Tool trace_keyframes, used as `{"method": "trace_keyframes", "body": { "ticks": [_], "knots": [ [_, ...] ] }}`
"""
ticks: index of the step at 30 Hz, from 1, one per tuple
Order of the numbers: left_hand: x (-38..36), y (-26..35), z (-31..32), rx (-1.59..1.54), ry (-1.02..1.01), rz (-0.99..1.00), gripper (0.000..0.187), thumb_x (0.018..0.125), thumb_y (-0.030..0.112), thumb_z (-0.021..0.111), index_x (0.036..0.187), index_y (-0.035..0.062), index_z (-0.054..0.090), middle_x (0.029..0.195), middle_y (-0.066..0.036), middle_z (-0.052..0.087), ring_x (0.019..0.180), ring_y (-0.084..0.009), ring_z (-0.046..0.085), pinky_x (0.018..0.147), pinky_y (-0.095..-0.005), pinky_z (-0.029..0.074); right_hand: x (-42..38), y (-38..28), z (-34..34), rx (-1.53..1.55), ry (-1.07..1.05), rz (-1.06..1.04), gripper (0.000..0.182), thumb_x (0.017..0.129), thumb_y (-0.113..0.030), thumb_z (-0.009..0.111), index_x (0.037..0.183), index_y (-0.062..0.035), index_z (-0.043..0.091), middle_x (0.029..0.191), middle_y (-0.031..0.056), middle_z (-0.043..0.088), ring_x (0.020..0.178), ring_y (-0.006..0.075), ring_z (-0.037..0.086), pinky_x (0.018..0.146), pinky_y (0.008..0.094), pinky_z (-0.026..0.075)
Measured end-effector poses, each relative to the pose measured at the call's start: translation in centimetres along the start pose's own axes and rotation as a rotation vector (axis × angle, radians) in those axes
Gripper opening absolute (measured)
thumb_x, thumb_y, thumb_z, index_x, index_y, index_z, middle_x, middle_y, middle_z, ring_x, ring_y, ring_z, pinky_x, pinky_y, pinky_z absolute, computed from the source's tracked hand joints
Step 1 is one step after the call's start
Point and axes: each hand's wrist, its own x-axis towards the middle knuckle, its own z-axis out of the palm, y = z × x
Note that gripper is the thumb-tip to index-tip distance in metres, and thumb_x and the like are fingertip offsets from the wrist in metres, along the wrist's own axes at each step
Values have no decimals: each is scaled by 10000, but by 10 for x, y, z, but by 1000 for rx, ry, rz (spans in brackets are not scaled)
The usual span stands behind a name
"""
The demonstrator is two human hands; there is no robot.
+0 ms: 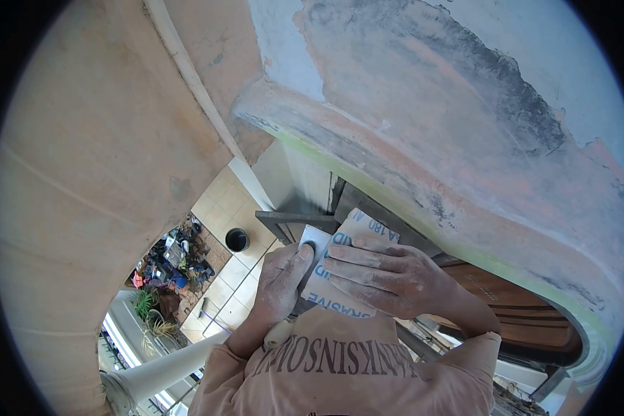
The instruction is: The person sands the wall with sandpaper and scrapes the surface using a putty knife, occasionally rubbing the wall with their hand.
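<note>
Both hands raised before the chest, elbows bent and forearms converging from either side. The left hand (281,281) is closed around a scraper (317,239), its thumb laid along the metal blade, which points up and away from the body; the pale handle end emerges below the wrist. The right hand (388,277) grips a sandpaper sheet (340,295), its fingers nearly straight and side by side across the blue-printed backing; its thumb is hidden. The sheet lies just beside the blade, in front of the printed shirt (326,353); whether the two touch cannot be told. Pale dust coats both hands. Above and to the right, a patchy plastered wall (409,90); well below, a dark bucket (237,240) stands on the tiled floor (241,292).
</note>
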Motion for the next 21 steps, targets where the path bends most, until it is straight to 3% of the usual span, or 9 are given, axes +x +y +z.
{"method": "trace_keyframes", "body": {
  "ticks": [4,7,8,12,15,18,21],
  "knots": [
    [0,2,4,-20,7,42,404,957,316,452,676,29,496,583,20,445,555,-52,368,504,-237,294,-2,2,-5,25,45,75,325,760,-108,630,1058,18,600,1199,145,552,1182,281,508,980,406,466],
    [-1,-3,-2,-14,-45,-47,426,963,324,431,794,-38,579,654,-42,568,600,-74,484,544,-234,376,-2,-3,-3,52,-33,18,330,763,-98,617,1070,20,592,1190,137,559,1186,281,505,987,412,460],
    [-1,2,-2,5,-51,-50,414,963,316,434,812,-38,586,676,-51,583,630,-65,499,562,-221,386,-4,5,-5,68,46,89,308,767,-91,606,1056,16,600,1181,130,568,1182,282,507,990,417,456],
    [-2,-6,-5,4,-67,2,404,961,311,441,797,-32,577,669,-37,579,618,-59,493,555,-213,383,-12,-7,0,68,-36,-20,302,774,-122,613,1043,12,602,1203,134,562,1168,293,520,993,420,448],
    [-2,4,5,-169,-41,-87,393,961,304,443,790,-25,575,663,-19,565,605,-50,465,536,-219,361,-7,2,-12,16,32,120,299,780,-133,608,1039,15,605,1217,143,554,1158,290,528,992,416,448],
    [-2,-4,-2,10,-48,-29,390,962,298,441,789,-24,577,653,-14,553,601,-48,448,524,-224,347,-10,-4,-1,44,21,-21,338,774,-143,617,1067,22,589,1223,161,546,1159,298,526,980,415,458],
    [-1,-5,0,-37,-46,33,392,963,295,438,785,-26,577,648,-18,553,601,-52,455,523,-223,349,-12,7,-6,103,42,20,396,762,-137,629,1118,24,562,1228,163,541,1160,313,523,976,420,462]
  ]
}}
